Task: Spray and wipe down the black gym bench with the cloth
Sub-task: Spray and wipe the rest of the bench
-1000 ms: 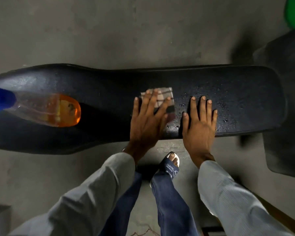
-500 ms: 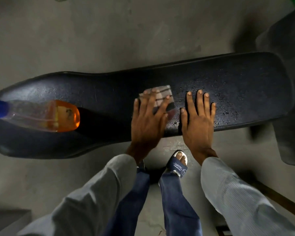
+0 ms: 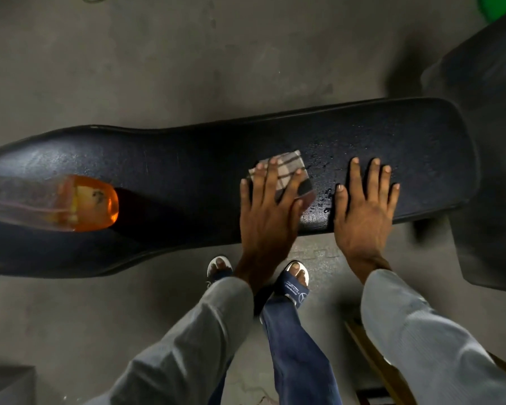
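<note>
The long black gym bench (image 3: 187,159) lies across the view, with wet droplets on its right half. A folded checked cloth (image 3: 288,168) rests on the pad. My left hand (image 3: 268,209) presses flat on the cloth with fingers spread. Just right of it, my right hand (image 3: 364,203) lies flat on the bare wet pad, holding nothing. A spray bottle (image 3: 70,203) with orange liquid stands on the bench's left end, its top cut off by the frame edge.
Grey concrete floor (image 3: 216,54) surrounds the bench. A second dark padded piece (image 3: 491,141) stands at the right, with something green (image 3: 500,4) behind it. My feet in sandals (image 3: 292,285) are under the bench's near edge. A wooden strip (image 3: 374,355) lies lower right.
The view has shifted, tilting the bench in frame. My right hand has slid a little to the right, away from the cloth. My left hand stays flat on the cloth.
</note>
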### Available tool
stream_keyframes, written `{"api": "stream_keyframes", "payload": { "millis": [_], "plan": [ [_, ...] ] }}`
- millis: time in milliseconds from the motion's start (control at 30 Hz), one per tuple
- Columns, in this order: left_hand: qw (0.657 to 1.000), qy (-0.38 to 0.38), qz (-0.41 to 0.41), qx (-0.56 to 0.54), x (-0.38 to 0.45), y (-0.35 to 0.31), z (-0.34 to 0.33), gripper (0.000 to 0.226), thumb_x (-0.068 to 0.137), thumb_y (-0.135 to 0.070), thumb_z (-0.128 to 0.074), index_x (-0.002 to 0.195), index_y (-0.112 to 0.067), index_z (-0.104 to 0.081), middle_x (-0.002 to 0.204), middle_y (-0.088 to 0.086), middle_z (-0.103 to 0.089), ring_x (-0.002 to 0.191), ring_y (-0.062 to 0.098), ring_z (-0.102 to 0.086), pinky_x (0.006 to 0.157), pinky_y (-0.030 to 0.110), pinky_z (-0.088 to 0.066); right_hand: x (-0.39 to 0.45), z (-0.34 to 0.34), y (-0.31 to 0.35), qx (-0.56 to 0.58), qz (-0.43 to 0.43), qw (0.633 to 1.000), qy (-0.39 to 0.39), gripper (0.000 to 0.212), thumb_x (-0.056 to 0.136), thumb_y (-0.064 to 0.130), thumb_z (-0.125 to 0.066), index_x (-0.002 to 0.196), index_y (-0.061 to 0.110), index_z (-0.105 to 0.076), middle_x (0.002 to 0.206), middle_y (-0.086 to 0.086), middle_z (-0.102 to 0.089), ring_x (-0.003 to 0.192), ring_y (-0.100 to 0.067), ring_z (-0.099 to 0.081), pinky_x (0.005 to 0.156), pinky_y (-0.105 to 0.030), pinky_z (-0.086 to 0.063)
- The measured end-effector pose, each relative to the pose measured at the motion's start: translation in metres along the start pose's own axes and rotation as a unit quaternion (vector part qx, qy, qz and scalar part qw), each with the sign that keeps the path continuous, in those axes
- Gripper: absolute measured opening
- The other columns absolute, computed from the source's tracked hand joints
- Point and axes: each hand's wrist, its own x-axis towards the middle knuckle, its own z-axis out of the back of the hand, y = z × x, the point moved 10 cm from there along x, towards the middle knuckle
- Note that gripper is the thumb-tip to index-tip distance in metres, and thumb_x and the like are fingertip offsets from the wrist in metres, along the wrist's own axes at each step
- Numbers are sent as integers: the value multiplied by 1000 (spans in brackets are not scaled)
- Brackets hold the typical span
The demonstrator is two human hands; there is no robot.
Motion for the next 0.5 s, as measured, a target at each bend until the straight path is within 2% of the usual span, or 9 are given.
{"api": "stream_keyframes", "payload": {
  "millis": [167, 267, 300, 367, 433, 500],
  "plan": [
    [990, -57, 129, 4, 47, 60, 24, 55, 112, -53, -27, 163, -37, -36, 175, 19, -23, 163, 44, -13, 133, 59, -11, 0, 3, -3, 13, -7, 1000, -7, 59, 116, 48, -26, 171, 28, -20, 179, -12, -15, 167, -32, -8, 135, -57, -7],
    [985, -58, 165, -6, 80, 49, 24, 57, 111, -51, -25, 165, -35, -35, 175, 21, -21, 163, 48, -11, 133, 58, -8, 2, 4, -2, 18, -7, 1000, -4, 59, 115, 48, -26, 171, 29, -20, 179, -11, -15, 167, -32, -8, 135, -55, -6],
    [988, -58, 143, -4, 85, 32, 22, 57, 111, -49, -26, 164, -34, -37, 174, 22, -22, 162, 49, -14, 133, 58, -10, 2, 4, -1, 19, -7, 1000, -1, 59, 115, 48, -26, 171, 29, -21, 179, -11, -15, 167, -32, -8, 135, -55, -5],
    [998, -43, 50, -9, 82, -12, 13, 56, 111, -47, -29, 164, -32, -38, 174, 21, -23, 161, 48, -16, 132, 61, -14, 2, 5, -1, 20, -4, 1000, 2, 59, 115, 48, -27, 170, 29, -21, 179, -11, -15, 167, -32, -8, 135, -54, -5],
    [999, -10, -34, -13, 60, -38, 2, 57, 112, -49, -30, 166, -31, -32, 176, 20, -18, 163, 44, -13, 132, 61, -16, 3, 5, -2, 23, -4, 1000, 8, 58, 115, 47, -29, 170, 29, -21, 179, -12, -15, 167, -32, -8, 135, -54, -5],
    [999, 7, -34, -6, 27, -27, -1, 60, 113, -55, -27, 168, -32, -28, 177, 17, -14, 165, 40, -9, 133, 58, -14, 4, 5, -4, 29, -6, 999, 17, 59, 115, 48, -30, 170, 29, -21, 179, -12, -15, 167, -32, -8, 135, -54, -5]
  ]
}}
